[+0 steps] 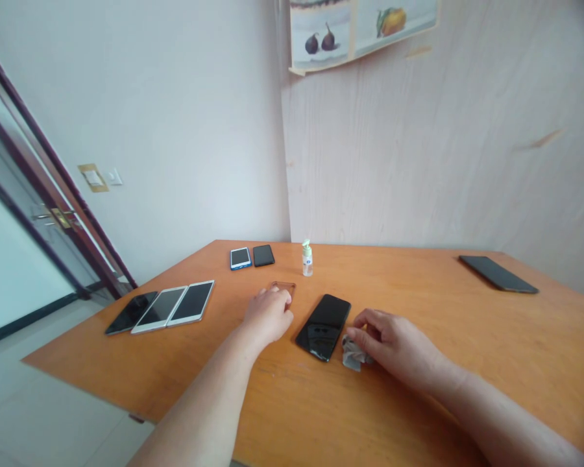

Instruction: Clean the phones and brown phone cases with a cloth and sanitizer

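Observation:
A black smartphone [324, 327] lies face up on the table between my hands, apart from both. My left hand [268, 314] is over a see-through phone case [287, 286] with a brownish rim. Its fingers are curled down at the case, and the fingertips are hidden from me. To the right of the phone, my right hand [394, 340] has its thumb and fingers closed on a crumpled grey cloth [353, 356], which rests on the tabletop.
A small pump bottle [307, 259] stands behind the phone. Two tablets [191, 303] and a dark one [132, 312] lie at left. At the back are a blue-edged phone [240, 258] and a dark phone [263, 255]. A black flat slab [498, 274] lies far right on the wooden table [418, 279].

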`<action>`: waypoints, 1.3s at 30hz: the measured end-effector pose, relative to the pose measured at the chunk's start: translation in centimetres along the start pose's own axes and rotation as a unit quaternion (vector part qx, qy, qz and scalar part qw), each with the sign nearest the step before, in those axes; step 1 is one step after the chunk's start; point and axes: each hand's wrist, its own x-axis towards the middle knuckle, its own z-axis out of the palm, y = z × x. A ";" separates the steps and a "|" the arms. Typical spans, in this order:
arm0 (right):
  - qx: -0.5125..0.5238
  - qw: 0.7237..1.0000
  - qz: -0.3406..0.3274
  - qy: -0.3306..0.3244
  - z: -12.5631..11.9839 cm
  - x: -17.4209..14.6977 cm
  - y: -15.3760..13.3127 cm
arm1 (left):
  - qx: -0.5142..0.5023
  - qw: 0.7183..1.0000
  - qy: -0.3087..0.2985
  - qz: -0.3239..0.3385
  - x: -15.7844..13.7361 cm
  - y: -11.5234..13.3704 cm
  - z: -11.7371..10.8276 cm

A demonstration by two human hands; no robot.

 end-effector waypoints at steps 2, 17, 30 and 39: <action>-0.004 0.999 -0.026 -0.027 0.0 -0.4 -0.6 | -0.002 1.000 0.014 0.006 0.0 0.5 -0.1; 0.093 0.984 0.079 0.127 -1.1 1.6 2.1 | -0.049 0.993 -0.054 0.096 -2.8 6.0 -0.3; 0.281 0.952 0.080 0.090 -0.4 1.5 2.0 | -0.122 0.979 -0.092 0.136 -3.1 4.5 -0.9; -0.092 0.988 0.002 0.127 -0.3 0.6 2.6 | -0.115 0.985 -0.037 0.120 -5.0 3.7 -0.2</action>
